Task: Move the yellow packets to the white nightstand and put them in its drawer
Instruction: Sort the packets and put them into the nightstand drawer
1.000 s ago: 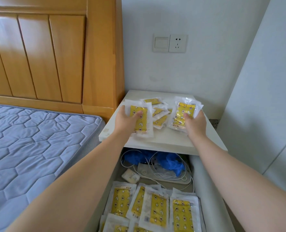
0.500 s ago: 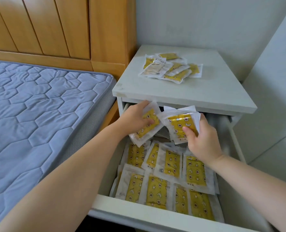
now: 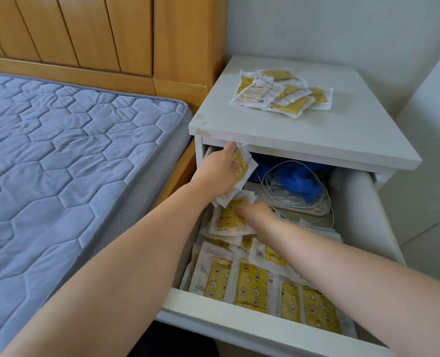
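Both hands inside the open drawer (image 3: 239,315) of the white nightstand (image 3: 304,140), with the drawer standing well out from the nightstand's front.

Gripping one yellow packet (image 3: 243,167) in the left hand (image 3: 217,173), thumb across the printed face, fingers curled behind. Held tilted on edge by the nightstand's left inner wall, just under its top slab.

With the right hand (image 3: 259,217), just nearer than the left one, fingertips down on a second packet (image 3: 228,219). Cannot tell whether pinching or only pressing, underside of the hand hidden.

Second packet lying on the stored packets (image 3: 251,283), in the left half of the nightstand drawer, about midway back. Stored packets in overlapping rows across the drawer's near part, right up to its front panel.

At the drawer's back, under the nightstand top: crumpled blue cloth (image 3: 300,181) and a coiled white cable (image 3: 293,202), with the cable looped partly over the cloth.

On the nightstand top, toward its rear: loose pile (image 3: 283,95) of more yellow packets, overlapping, well apart from both hands.

Left of the nightstand, just beside it: wooden headboard (image 3: 97,29) and blue quilted mattress (image 3: 59,155).

Behind the nightstand: pale wall (image 3: 342,27).
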Demonstrator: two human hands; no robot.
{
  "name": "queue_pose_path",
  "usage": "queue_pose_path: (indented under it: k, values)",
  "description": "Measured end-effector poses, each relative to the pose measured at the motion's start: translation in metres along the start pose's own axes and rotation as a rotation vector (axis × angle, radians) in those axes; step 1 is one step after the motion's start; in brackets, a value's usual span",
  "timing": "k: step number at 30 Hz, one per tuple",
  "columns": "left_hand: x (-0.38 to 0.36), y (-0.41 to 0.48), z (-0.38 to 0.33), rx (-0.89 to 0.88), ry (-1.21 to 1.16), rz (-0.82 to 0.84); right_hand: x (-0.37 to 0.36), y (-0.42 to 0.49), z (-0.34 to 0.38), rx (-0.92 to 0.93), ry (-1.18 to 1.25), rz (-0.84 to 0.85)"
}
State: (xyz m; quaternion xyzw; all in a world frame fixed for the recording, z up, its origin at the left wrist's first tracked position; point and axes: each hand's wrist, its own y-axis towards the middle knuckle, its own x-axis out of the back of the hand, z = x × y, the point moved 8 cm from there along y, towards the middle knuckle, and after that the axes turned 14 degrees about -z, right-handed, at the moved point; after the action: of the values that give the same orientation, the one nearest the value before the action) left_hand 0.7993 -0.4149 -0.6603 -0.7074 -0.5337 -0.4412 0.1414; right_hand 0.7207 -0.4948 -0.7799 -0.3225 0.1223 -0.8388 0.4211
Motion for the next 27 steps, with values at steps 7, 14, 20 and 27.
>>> queue_pose_path:
  k: [7, 14, 20, 27]
  values:
    - [0.000, -0.003, 0.001, 0.024, -0.084, 0.039, 0.007, -0.005, 0.010, 0.092, -0.146, 0.193]
    - [-0.015, -0.005, 0.003, 0.119, -0.299, 0.160, 0.098, 0.024, 0.043, 0.342, 0.153, -0.035]
    - [-0.029, -0.010, -0.004, 0.093, -0.329, 0.223, 0.081, 0.014, 0.040, 0.281, 0.289, 0.243]
    - [-0.051, -0.018, 0.002, 0.224, -0.221, 0.402, 0.093, 0.029, 0.029, 0.318, 0.225, 0.036]
